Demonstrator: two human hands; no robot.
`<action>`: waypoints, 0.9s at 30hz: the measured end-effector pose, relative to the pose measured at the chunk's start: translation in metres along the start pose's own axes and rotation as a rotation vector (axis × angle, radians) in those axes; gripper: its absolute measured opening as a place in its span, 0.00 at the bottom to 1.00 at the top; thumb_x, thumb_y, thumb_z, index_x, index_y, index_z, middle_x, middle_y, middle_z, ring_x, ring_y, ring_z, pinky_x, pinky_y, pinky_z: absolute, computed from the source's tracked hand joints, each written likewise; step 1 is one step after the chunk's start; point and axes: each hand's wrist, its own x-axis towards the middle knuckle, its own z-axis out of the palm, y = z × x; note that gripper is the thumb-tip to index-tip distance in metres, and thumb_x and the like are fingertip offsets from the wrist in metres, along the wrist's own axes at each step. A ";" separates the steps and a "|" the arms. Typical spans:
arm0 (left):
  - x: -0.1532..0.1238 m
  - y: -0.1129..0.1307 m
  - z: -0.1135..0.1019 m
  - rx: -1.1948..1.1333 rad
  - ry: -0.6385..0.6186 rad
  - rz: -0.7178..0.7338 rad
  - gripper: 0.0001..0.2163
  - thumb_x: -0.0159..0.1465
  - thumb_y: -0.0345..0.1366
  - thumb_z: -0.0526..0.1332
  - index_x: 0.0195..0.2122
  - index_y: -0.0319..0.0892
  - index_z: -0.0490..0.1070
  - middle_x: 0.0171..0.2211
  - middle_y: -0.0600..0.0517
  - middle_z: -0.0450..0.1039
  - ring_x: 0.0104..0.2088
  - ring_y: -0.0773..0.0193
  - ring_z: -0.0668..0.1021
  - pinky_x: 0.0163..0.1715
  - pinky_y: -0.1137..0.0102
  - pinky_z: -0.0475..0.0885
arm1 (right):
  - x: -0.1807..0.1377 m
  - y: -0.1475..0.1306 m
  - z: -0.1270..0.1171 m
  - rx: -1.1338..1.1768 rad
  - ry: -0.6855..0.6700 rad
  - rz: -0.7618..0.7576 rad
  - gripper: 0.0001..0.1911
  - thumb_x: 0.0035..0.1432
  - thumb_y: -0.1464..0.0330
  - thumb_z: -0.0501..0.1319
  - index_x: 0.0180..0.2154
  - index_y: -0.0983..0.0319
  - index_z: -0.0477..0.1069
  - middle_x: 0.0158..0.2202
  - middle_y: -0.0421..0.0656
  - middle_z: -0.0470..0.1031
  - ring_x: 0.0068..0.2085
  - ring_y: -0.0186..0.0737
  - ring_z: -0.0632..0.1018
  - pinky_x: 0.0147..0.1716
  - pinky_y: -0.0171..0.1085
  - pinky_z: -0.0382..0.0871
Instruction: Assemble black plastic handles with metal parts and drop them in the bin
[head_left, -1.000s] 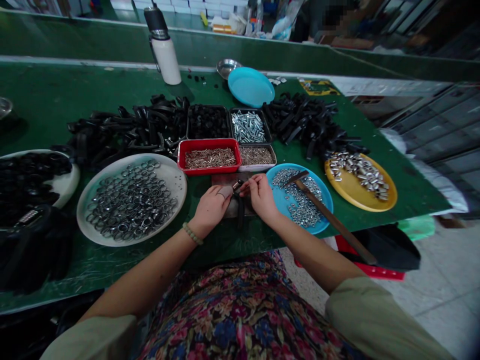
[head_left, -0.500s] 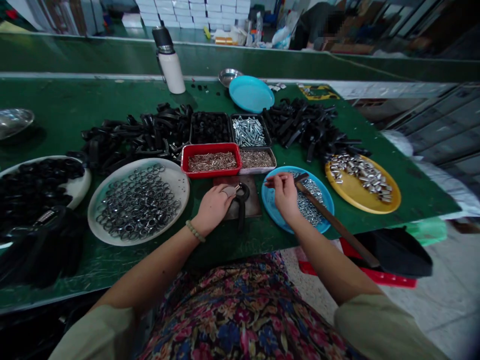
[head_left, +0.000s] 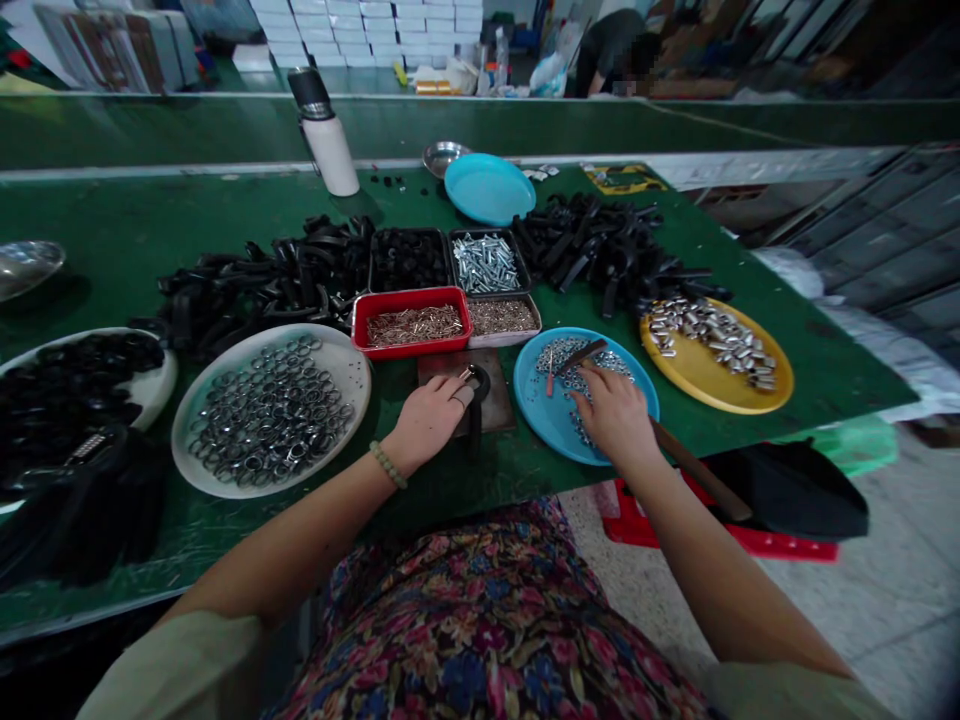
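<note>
My left hand is closed on a black clamp piece that lies on a small dark metal plate near the table's front edge. My right hand reaches into the blue plate of small silver nuts, fingers curled down among them. I cannot make out whether they hold a nut. A hammer lies across this plate, its head on the nuts and its wooden handle running off to the right under my wrist.
A white plate of metal rings sits left of my hands. Behind are a red tray of pins, trays of screws, black part piles, a yellow plate of sleeves, a bottle. A person works at the far bench.
My right hand left the clamp piece, moved right to the blue plate and now reaches down into the nuts. My left hand stayed on the clamp piece.
</note>
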 end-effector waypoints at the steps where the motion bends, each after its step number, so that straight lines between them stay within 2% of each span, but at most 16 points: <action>1: -0.002 0.000 -0.001 -0.022 0.005 -0.004 0.11 0.67 0.32 0.52 0.47 0.41 0.70 0.49 0.45 0.71 0.47 0.57 0.70 0.49 0.63 0.69 | -0.002 0.010 -0.004 -0.078 -0.055 0.067 0.21 0.63 0.62 0.54 0.54 0.65 0.67 0.50 0.55 0.72 0.50 0.58 0.72 0.46 0.53 0.67; 4: -0.009 0.001 -0.003 -0.135 0.031 -0.068 0.13 0.66 0.33 0.53 0.51 0.40 0.68 0.51 0.45 0.69 0.49 0.56 0.70 0.52 0.61 0.68 | -0.005 0.032 -0.011 -0.173 -0.257 0.181 0.23 0.63 0.63 0.52 0.56 0.68 0.64 0.45 0.58 0.74 0.44 0.58 0.76 0.41 0.53 0.70; 6: -0.018 0.001 -0.005 -0.223 0.057 -0.136 0.16 0.65 0.35 0.55 0.54 0.40 0.67 0.52 0.44 0.68 0.50 0.56 0.71 0.54 0.61 0.68 | -0.007 0.030 -0.016 -0.105 -0.303 0.212 0.24 0.65 0.64 0.48 0.58 0.68 0.61 0.47 0.59 0.73 0.42 0.55 0.78 0.40 0.52 0.71; 8: -0.031 0.002 -0.006 -0.269 0.105 -0.201 0.19 0.65 0.37 0.56 0.56 0.39 0.64 0.54 0.42 0.66 0.52 0.54 0.70 0.55 0.60 0.68 | -0.010 0.011 -0.022 0.057 -0.257 0.234 0.24 0.66 0.64 0.45 0.60 0.67 0.59 0.50 0.59 0.72 0.43 0.55 0.78 0.40 0.51 0.72; 10: -0.046 0.004 -0.004 -0.255 0.142 -0.235 0.20 0.65 0.39 0.56 0.58 0.40 0.63 0.55 0.42 0.65 0.53 0.53 0.70 0.55 0.58 0.68 | -0.013 -0.019 -0.031 0.276 -0.224 0.179 0.25 0.67 0.63 0.44 0.60 0.65 0.58 0.52 0.58 0.72 0.45 0.54 0.78 0.42 0.49 0.72; 13: -0.064 0.008 0.003 -0.200 0.133 -0.240 0.18 0.66 0.36 0.55 0.56 0.42 0.65 0.52 0.43 0.68 0.49 0.53 0.72 0.51 0.59 0.70 | -0.015 -0.068 -0.045 0.540 -0.306 0.008 0.24 0.66 0.63 0.45 0.61 0.61 0.58 0.52 0.54 0.74 0.46 0.52 0.79 0.44 0.47 0.73; 15: -0.070 0.009 0.008 -0.187 0.112 -0.239 0.17 0.66 0.33 0.54 0.56 0.43 0.66 0.49 0.43 0.70 0.47 0.54 0.73 0.49 0.60 0.72 | -0.013 -0.090 -0.051 0.630 -0.326 -0.054 0.25 0.66 0.64 0.45 0.63 0.60 0.56 0.54 0.52 0.72 0.49 0.52 0.78 0.46 0.48 0.72; 17: -0.071 0.009 0.011 -0.192 0.103 -0.230 0.17 0.66 0.32 0.53 0.57 0.42 0.65 0.49 0.43 0.70 0.46 0.54 0.73 0.47 0.61 0.72 | -0.009 -0.100 -0.053 0.651 -0.309 -0.047 0.26 0.66 0.64 0.46 0.64 0.59 0.54 0.56 0.52 0.70 0.51 0.52 0.76 0.48 0.49 0.71; 21: -0.067 0.005 0.014 -0.206 0.108 -0.207 0.17 0.66 0.31 0.53 0.56 0.42 0.66 0.48 0.44 0.71 0.46 0.55 0.73 0.47 0.61 0.72 | -0.001 -0.105 -0.053 0.587 -0.410 -0.021 0.25 0.66 0.64 0.46 0.62 0.59 0.59 0.50 0.52 0.76 0.45 0.53 0.80 0.43 0.49 0.73; 23: -0.063 0.007 0.015 -0.208 0.100 -0.206 0.17 0.66 0.30 0.53 0.56 0.42 0.66 0.48 0.44 0.71 0.45 0.56 0.73 0.47 0.61 0.71 | 0.002 -0.109 -0.052 0.600 -0.371 -0.027 0.25 0.66 0.63 0.46 0.62 0.57 0.57 0.52 0.50 0.75 0.46 0.52 0.79 0.44 0.48 0.72; 25: -0.062 0.013 0.012 -0.210 0.080 -0.208 0.18 0.66 0.29 0.52 0.57 0.40 0.65 0.49 0.43 0.71 0.45 0.55 0.73 0.47 0.61 0.71 | 0.002 -0.114 -0.050 0.604 -0.345 -0.035 0.25 0.65 0.62 0.45 0.62 0.58 0.58 0.51 0.50 0.75 0.46 0.52 0.79 0.44 0.47 0.72; 27: -0.068 0.020 -0.001 -0.225 0.058 -0.211 0.19 0.65 0.28 0.52 0.57 0.39 0.64 0.49 0.43 0.71 0.46 0.55 0.73 0.47 0.61 0.71 | 0.000 -0.111 -0.046 0.572 -0.407 -0.029 0.25 0.64 0.61 0.46 0.59 0.58 0.62 0.48 0.51 0.77 0.44 0.53 0.80 0.42 0.48 0.72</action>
